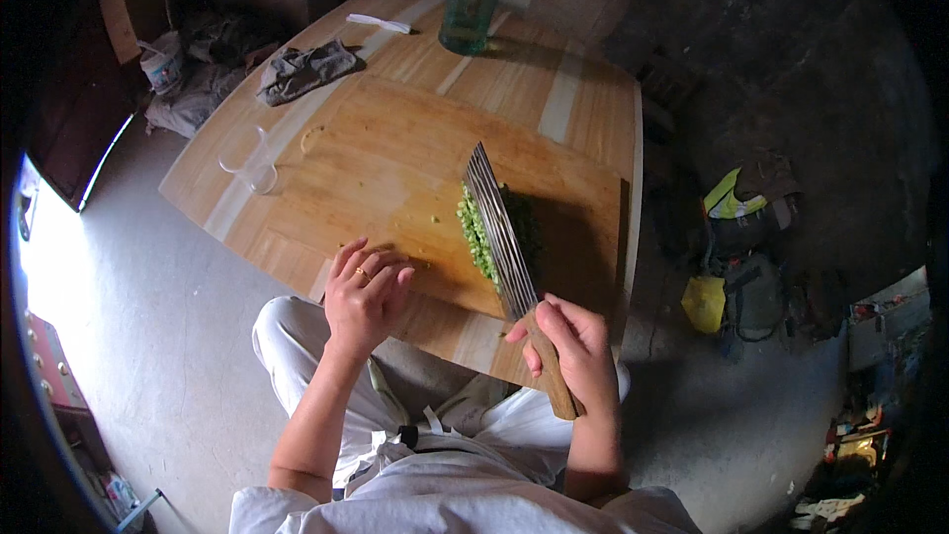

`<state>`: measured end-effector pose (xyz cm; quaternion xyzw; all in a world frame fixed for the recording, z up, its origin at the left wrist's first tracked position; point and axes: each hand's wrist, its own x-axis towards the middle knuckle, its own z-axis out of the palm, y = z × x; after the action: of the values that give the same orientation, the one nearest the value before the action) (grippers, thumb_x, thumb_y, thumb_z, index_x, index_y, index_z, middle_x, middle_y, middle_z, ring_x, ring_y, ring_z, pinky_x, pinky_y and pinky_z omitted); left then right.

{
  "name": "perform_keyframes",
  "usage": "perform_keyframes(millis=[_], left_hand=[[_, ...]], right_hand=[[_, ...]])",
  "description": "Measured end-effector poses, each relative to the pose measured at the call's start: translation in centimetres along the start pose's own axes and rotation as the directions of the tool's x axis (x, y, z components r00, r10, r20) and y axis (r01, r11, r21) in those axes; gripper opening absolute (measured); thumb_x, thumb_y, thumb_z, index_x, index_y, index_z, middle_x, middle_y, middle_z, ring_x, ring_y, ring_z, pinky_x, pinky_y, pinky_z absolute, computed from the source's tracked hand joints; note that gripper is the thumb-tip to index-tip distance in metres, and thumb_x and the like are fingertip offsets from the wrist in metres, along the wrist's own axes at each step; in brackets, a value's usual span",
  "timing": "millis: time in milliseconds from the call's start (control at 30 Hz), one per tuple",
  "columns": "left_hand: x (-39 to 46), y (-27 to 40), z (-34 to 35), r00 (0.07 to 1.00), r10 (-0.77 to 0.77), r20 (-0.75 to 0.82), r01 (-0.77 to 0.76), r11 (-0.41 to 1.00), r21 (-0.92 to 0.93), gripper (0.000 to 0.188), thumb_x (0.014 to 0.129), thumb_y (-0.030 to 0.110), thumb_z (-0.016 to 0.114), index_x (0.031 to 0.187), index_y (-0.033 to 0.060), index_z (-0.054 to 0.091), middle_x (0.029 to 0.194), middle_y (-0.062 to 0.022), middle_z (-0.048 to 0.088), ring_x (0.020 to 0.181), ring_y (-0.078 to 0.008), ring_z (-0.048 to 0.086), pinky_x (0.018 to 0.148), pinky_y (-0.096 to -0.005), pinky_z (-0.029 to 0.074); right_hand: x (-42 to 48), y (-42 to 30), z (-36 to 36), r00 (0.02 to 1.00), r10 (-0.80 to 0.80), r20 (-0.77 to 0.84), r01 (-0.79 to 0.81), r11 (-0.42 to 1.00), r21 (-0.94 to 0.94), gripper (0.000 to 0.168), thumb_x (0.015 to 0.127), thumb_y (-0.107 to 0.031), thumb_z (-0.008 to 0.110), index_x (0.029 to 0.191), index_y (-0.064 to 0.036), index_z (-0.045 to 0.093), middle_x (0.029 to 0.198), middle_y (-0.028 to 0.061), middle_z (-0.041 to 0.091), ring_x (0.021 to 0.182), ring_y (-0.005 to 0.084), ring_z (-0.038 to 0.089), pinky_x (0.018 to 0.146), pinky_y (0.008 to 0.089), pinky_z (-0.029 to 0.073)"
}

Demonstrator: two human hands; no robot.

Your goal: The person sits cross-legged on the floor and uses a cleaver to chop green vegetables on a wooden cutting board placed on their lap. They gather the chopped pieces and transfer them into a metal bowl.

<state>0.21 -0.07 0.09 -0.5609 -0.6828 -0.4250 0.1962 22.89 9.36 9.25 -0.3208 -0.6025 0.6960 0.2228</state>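
My right hand (578, 348) is closed around the wooden handle of a knife (504, 237) with a broad blade that shows long parallel streaks. The blade stands over a pile of finely chopped green vegetable (476, 233), hiding part of it. Beneath the pile lies a large wooden cutting board (385, 185), dotted with a few loose green bits. My left hand (368, 289), with a ring on one finger, rests at the board's near edge with its fingers apart and slightly bent, holding nothing. Shadow darkens the pile's right side.
On the wooden table (511, 81) a clear plastic cup (252, 163) lies left of the board, near a curved scrap. Farther back are a grey cloth (311, 73), a white strip (378, 22) and a green glass jar (468, 11). Bags (756, 289) sit on the floor at right.
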Motion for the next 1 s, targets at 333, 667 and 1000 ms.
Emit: perform_keyframes(millis=[333, 667, 1000], left_hand=[[0.0, -0.1, 0.1, 1.000, 0.015, -0.012, -0.014, 1.000, 0.011, 0.003, 0.078, 0.008, 0.069, 0.078, 0.0071, 0.066, 0.085, -0.0034, 0.067, 0.087, -0.0221, 0.065, 0.092, -0.0430, 0.047], [0.2, -0.1, -0.3, 1.000, 0.018, 0.010, -0.019, 1.000, 0.025, 0.002, 0.079, 0.008, 0.068, 0.078, 0.0068, 0.066, 0.086, -0.0038, 0.068, 0.086, -0.0217, 0.065, 0.092, -0.0436, 0.048], [0.4, 0.1, -0.1, 1.000, 0.022, 0.001, -0.022, 1.000, 0.015, 0.002, 0.078, 0.007, 0.068, 0.078, 0.0064, 0.066, 0.087, -0.0040, 0.068, 0.087, -0.0223, 0.065, 0.091, -0.0431, 0.048]], right_hand=[[0.1, -0.3, 0.2, 1.000, 0.003, 0.020, -0.004, 1.000, 0.011, 0.026, 0.101, -0.019, 0.045, 0.089, 0.002, 0.056, 0.080, 0.0109, 0.064, 0.053, 0.0077, 0.050, 0.047, 0.0231, 0.041], [-0.7, -0.9, -0.6, 0.999, -0.032, -0.021, 0.032, 0.999, 0.012, 0.029, 0.100, -0.018, 0.044, 0.084, 0.002, 0.056, 0.082, 0.0156, 0.065, 0.053, 0.0102, 0.051, 0.050, 0.0245, 0.043], [-1.2, -0.4, -2.2, 0.994, -0.050, -0.097, 0.053, 0.998, 0.029, 0.028, 0.100, -0.020, 0.045, 0.085, 0.000, 0.056, 0.079, 0.0109, 0.064, 0.054, 0.0086, 0.050, 0.049, 0.0235, 0.042]])
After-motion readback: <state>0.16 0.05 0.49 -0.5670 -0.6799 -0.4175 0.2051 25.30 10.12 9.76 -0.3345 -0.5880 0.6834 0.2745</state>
